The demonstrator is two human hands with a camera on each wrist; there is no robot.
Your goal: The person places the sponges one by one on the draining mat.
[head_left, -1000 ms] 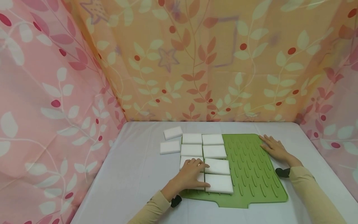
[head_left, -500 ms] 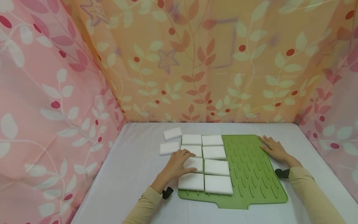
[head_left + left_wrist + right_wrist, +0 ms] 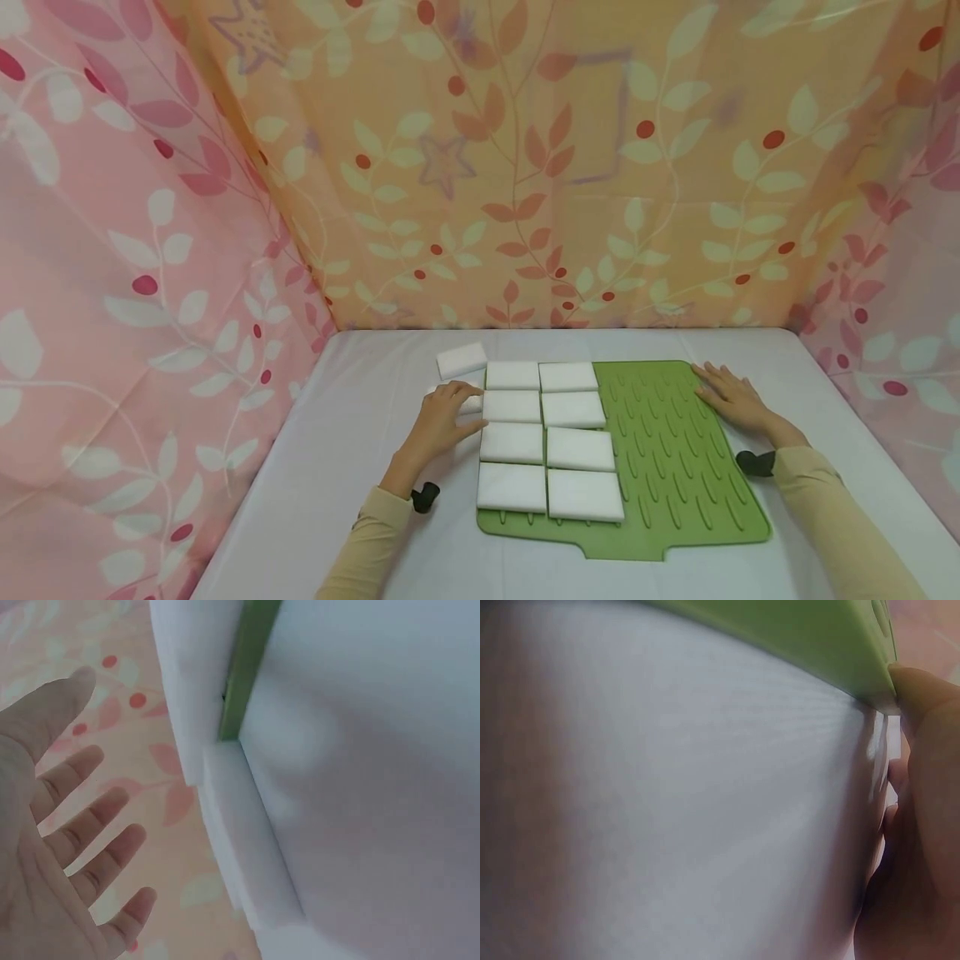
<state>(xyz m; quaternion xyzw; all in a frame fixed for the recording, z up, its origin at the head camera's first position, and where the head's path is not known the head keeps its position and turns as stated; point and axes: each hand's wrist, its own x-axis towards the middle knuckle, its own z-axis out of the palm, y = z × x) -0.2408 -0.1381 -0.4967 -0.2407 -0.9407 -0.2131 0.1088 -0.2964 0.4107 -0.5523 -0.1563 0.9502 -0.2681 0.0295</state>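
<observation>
My left hand (image 3: pixel 433 421) hovers with spread fingers over a white rectangular sponge block (image 3: pixel 472 405) lying left of the green ridged mat (image 3: pixel 667 458). The hand covers most of that block. In the left wrist view the left hand (image 3: pixel 52 840) has its fingers apart and nothing between them; the block (image 3: pixel 251 847) stands out beyond them by the mat's edge (image 3: pixel 246 667). My right hand (image 3: pixel 738 402) rests with extended fingers at the mat's right edge. In the right wrist view its thumb (image 3: pixel 922 686) touches the mat's rim (image 3: pixel 810 637).
Several white blocks (image 3: pixel 512 487) lie in two columns on the mat's left half. One more loose block (image 3: pixel 461 360) lies tilted behind the covered one. A white cloth (image 3: pixel 315 517) covers the table; patterned curtains (image 3: pixel 525 167) hang behind and at the sides.
My left hand has moved left and away from me, off the blocks on the mat to the loose block beside it. My right hand has stayed at the mat's edge.
</observation>
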